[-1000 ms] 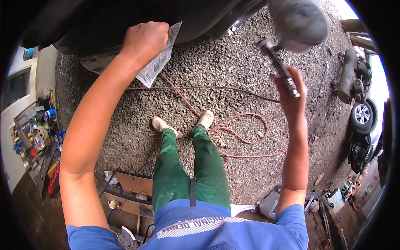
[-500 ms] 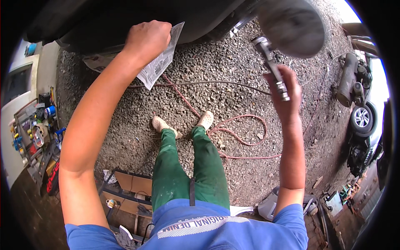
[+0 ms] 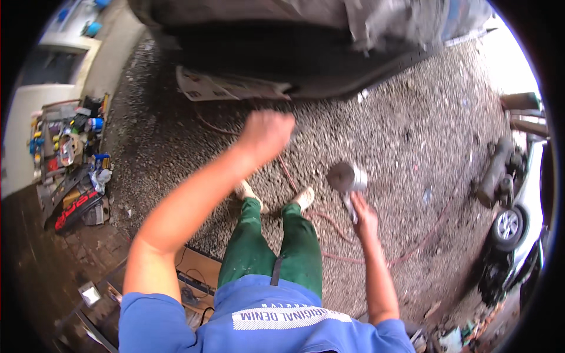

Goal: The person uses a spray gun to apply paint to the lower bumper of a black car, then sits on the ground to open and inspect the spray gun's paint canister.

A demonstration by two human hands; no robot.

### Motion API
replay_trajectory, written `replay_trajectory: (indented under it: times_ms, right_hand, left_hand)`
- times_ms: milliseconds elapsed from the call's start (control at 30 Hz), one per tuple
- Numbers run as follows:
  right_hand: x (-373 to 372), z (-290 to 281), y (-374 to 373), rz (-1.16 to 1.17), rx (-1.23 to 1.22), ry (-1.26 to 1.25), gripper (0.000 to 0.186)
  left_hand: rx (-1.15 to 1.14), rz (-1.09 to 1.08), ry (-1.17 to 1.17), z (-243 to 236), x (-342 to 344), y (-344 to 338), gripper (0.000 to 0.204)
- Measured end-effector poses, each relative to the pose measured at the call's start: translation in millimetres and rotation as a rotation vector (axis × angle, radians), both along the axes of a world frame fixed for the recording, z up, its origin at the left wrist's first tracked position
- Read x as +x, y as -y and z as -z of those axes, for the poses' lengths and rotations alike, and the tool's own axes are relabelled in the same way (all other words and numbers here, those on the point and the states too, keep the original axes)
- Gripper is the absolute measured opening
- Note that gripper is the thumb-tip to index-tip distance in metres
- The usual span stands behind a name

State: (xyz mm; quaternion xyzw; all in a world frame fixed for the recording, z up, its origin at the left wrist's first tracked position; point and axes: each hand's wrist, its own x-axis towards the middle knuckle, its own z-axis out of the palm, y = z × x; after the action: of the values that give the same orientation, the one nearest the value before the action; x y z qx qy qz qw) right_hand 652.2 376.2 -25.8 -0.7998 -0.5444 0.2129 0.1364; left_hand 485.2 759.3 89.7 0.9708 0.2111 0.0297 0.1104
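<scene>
My right hand [image 3: 366,222] is closed round the handle of a spray gun [image 3: 348,207], held low over the gravel to the right of my feet. A round metallic grey cup [image 3: 347,176] tops the gun. My left hand [image 3: 268,134], smeared by motion, has its fingers curled in front of a car's dark lower body [image 3: 282,65]; what lies in them, if anything, is hidden. Just beyond that hand, a printed newspaper sheet [image 3: 229,88] hangs along the car's lower edge. Greyish wrinkled covering [image 3: 382,23] lies over the bodywork above.
A reddish hose [image 3: 406,257] snakes over the gravel [image 3: 424,147] around my feet. Shelves of cans and tools [image 3: 67,141] stand at left. A wooden-topped bench [image 3: 197,267] is beside my legs. At right are a cylindrical tank [image 3: 493,170] and another car's wheel [image 3: 508,227].
My right hand has lowered the spray gun and brought it nearer my body. My left hand has come down and right, away from the newspaper. The view has shifted, showing more of the car.
</scene>
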Motion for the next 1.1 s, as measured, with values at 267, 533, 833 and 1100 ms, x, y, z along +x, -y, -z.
replay_trajectory:
  times_ms: [267,533,833,1100]
  right_hand:
    - [-147.1,-43.5,65.2,0.097,-0.130,-0.359,0.065]
    - [-213.0,-74.5,-25.7,0.071,-0.147,-0.373,0.060]
    - [-327.9,-59.2,-191.5,0.142,-0.057,-0.258,0.058]
    - [-468.8,-99.1,-364.6,0.656,-0.048,-0.757,0.063]
  left_hand:
    - [-0.106,-0.826,-0.185,-2.0,-371.6,115.0,0.015]
    - [-0.479,-1.769,0.029,91.8,-641.9,230.2,0.036]
    - [-0.801,-1.871,0.029,119.8,-774.2,189.2,0.039]
    - [-0.683,-1.992,0.460,93.5,-886.4,83.1,0.041]
